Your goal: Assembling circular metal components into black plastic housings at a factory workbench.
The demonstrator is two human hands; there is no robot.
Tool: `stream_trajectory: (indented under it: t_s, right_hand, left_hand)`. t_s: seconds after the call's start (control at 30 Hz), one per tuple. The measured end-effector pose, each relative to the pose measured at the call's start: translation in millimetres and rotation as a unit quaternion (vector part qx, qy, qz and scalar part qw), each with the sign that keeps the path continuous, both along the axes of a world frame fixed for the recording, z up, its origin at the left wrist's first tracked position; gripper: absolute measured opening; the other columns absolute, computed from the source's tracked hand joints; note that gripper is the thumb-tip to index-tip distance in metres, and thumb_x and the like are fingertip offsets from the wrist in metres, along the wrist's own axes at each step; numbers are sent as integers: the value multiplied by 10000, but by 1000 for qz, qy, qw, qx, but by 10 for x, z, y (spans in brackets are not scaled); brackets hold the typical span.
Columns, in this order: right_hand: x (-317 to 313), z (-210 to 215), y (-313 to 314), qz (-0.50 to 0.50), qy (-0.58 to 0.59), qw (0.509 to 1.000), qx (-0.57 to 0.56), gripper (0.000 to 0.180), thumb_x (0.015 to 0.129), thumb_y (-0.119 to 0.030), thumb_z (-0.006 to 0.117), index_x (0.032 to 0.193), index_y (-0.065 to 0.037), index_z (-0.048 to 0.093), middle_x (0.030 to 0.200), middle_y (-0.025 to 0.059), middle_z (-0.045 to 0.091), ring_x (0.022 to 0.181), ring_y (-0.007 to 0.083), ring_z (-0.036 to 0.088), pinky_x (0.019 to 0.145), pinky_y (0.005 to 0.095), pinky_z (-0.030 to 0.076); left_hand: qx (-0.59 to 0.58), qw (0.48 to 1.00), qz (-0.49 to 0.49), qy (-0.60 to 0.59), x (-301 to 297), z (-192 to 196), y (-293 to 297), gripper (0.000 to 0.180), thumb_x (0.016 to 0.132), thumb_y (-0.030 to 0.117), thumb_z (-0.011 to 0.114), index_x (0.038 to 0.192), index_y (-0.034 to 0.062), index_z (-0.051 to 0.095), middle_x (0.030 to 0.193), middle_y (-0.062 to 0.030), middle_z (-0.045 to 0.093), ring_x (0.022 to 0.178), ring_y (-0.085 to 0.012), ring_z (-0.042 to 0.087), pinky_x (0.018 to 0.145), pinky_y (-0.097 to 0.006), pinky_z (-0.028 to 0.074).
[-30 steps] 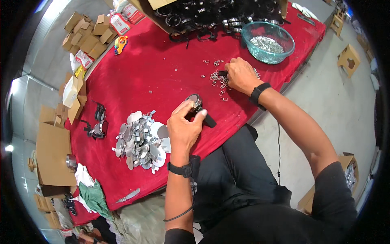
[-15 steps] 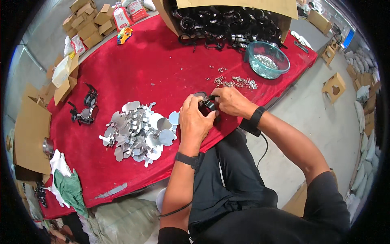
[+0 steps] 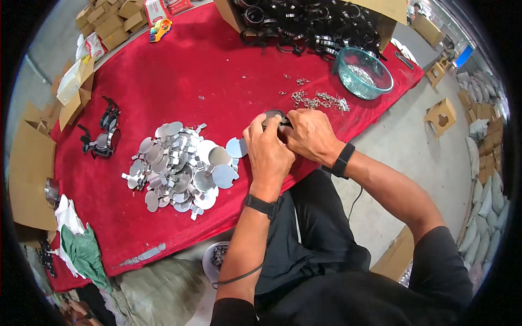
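Close together at the table's near right edge, my left hand (image 3: pixel 267 151) and my right hand (image 3: pixel 314 136) are both closed on a black ring-shaped clamp (image 3: pixel 272 114) with a round grey disc in it. My fingers cover most of the clamp. To the left of my left hand lies a heap of flat silver metal discs with tabs (image 3: pixel 182 168). Just beyond my hands small silver metal clips (image 3: pixel 321 101) are scattered. Farther left, two black clamps with discs (image 3: pixel 103 141) rest on the cloth.
A red cloth (image 3: pixel 179 65) covers the table. At the back, a cardboard box (image 3: pixel 386 24) spills black clamps (image 3: pixel 315 27). A clear teal bowl (image 3: pixel 363 76) holds small metal pieces. Green cloth (image 3: pixel 84 252) and white gloves (image 3: pixel 68 214) lie at the left edge; a wooden stool (image 3: pixel 440 116) stands right.
My right hand has closed in against the left, and the clamp has turned so its disc faces up more. The whole view has shifted slightly.
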State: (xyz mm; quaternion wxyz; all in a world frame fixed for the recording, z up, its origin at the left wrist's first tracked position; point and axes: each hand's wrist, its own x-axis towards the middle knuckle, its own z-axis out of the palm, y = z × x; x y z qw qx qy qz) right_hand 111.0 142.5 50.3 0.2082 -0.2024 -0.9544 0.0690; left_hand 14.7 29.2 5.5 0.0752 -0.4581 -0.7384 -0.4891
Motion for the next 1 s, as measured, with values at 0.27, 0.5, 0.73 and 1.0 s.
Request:
stream_trajectory:
  t_s: [0.27,0.5,0.73,1.0]
  right_hand:
    - [188,-198,-80,-3,90,996,10,297,980,-277,766,852,-17,701,772,178,682,758,381,713,680,513,582]
    - [352,-54,67,67,117,990,34,139,988,-193,721,929,-67,717,819,143,659,795,364,679,696,499,565]
    - [332,-77,610,-42,153,987,27,186,1017,-215,681,922,-64,734,856,174,679,835,393,698,740,537,563]
    - [127,-151,1645,-103,89,988,79,183,1000,-213,668,963,-74,780,924,184,743,936,400,742,816,540,598]
  left_hand:
    - [15,999,36,26,13,-5,32,403,872,191,823,1238,37,755,1264,-241,735,1193,-432,692,1026,-514,537]
    - [-27,999,-32,7,-117,53,-71,579,820,205,888,1333,24,689,1348,-241,709,1233,-423,685,1078,-499,541]
    - [-82,989,-118,-32,-264,38,-251,824,821,189,926,1531,-46,580,1584,-274,588,1442,-388,611,1221,-436,482]
    - [-81,981,-145,-102,-226,69,-259,830,817,85,920,1554,-41,559,1633,-278,546,1528,-371,538,1293,-435,414]
